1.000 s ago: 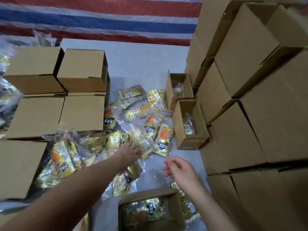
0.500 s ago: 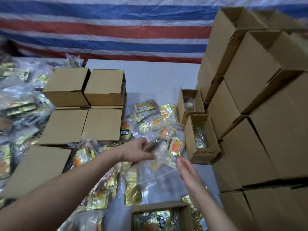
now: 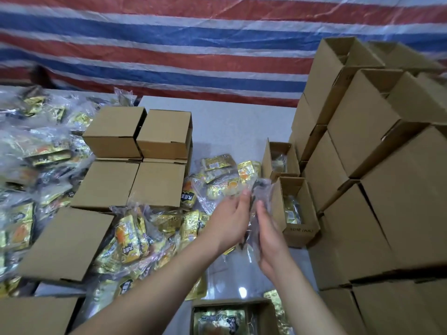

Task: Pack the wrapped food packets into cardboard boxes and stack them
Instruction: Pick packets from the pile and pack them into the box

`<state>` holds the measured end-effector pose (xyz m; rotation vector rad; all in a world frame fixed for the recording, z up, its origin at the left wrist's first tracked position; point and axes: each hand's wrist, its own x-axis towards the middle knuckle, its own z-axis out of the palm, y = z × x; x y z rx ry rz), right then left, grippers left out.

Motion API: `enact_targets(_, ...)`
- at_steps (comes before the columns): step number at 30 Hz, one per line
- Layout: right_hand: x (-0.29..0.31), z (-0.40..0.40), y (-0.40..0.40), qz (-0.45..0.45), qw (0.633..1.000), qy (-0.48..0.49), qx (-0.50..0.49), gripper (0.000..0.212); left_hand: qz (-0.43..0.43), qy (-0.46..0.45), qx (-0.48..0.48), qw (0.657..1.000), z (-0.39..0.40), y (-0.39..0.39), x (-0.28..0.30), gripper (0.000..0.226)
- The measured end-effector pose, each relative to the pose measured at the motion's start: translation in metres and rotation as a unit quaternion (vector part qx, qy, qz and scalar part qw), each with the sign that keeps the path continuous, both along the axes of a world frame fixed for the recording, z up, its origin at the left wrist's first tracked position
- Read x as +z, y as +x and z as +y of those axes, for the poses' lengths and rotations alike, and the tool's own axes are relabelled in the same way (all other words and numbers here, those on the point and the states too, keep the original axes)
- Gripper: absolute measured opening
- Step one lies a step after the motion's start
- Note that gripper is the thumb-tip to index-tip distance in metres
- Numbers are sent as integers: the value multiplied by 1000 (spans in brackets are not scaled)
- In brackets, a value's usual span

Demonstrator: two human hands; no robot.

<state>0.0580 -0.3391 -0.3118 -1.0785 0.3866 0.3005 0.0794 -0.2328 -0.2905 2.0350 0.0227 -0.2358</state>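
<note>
Head view: the thing in hand is a clear-wrapped packet (image 3: 254, 213), blurred, held upright between the two palms at centre frame, just left of the nearer open box (image 3: 298, 209). The left hand (image 3: 229, 221) lies flat against its left face with fingers straight and pointing up; the right hand (image 3: 268, 235) presses the other face the same way. Neither hand curls around it; the packet is sandwiched rather than pinched.

By my reading the next move is to drop it into that open box at centre right, which already shows something gold and dark inside. The grip is the weak point: slick plastic held only by palm pressure could slide out downward, or snag the box's near wall and fold instead of dropping in. The narrow opening leaves little room for the hands.

Counting outward: two open boxes stand at centre right, the farther open box (image 3: 280, 158) just behind the nearer, and a third open box (image 3: 232, 317) with a gold packet sits at the bottom edge. Six closed boxes (image 3: 157, 183) show to the left, two stacked on others. The stacked wall of boxes (image 3: 387, 201) filling the right side is too cropped to count. Loose packets (image 3: 130, 235) lie heaped at centre and far left, too many and too tangled to number.
</note>
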Motion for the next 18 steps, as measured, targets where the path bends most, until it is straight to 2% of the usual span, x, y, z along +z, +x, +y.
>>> enact_targets(2,3,-5,-7,10,999,27,28,68,-50,115,-27,992,-2,-7,-4,61)
enact_targets(4,5,-9,-16,9,998,40,48,68,-69,166,-43,983,-5,-11,-1,44)
enact_targets(6,3,-19,-25,-6,999,11,45,63,-37,108,-59,992,1,-16,5,35)
enact_targets(8,1,-31,-36,-23,996,-66,51,60,28,-37,-59,997,17,-25,5,36)
enact_targets(9,0,-37,-42,-31,992,-106,65,57,56,-75,-49,994,28,-32,1,39)
enact_targets(10,-2,-45,-48,-47,982,-157,92,54,74,-70,-46,994,40,-41,-6,41)
enact_targets(11,-4,-52,-54,-71,963,-223,135,50,85,-38,-59,994,51,-50,-17,40)
enact_targets(13,-6,-57,-63,-125,898,-325,268,53,112,45,-112,986,72,-76,-49,38)
enact_targets(16,-13,-50,-74,-155,809,-350,445,55,160,134,-210,955,90,-112,-93,55)
enact_targets(18,-23,-40,-82,-168,727,-397,535,50,175,153,-237,943,92,-128,-113,54)
